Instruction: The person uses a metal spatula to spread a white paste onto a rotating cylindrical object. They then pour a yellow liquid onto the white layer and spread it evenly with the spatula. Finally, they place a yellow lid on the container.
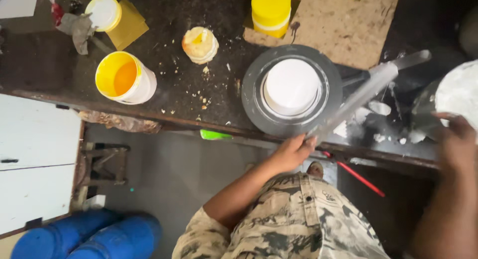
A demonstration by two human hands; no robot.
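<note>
My left hand [293, 152] grips the lower end of a long flat grey blade [361, 94], blurred with motion, that slants up to the right over the bench. Just left of the blade a round white block [292, 86] sits inside a dark grey ring mould [259, 97] on the dark workbench [169, 69]. My right hand [455, 139] rests at the right edge against a metal bowl [423, 112] holding white paste [460, 92]. White smears lie on the bench between the blade and the bowl.
An open white tub of yellow liquid [124, 78] stands at the bench's left, with a lidded tub [103, 12] behind it. A yellow container [271, 11] stands at the back. A pale lumpy cake [200, 44] sits mid-bench. Blue drums [94, 236] lie on the floor.
</note>
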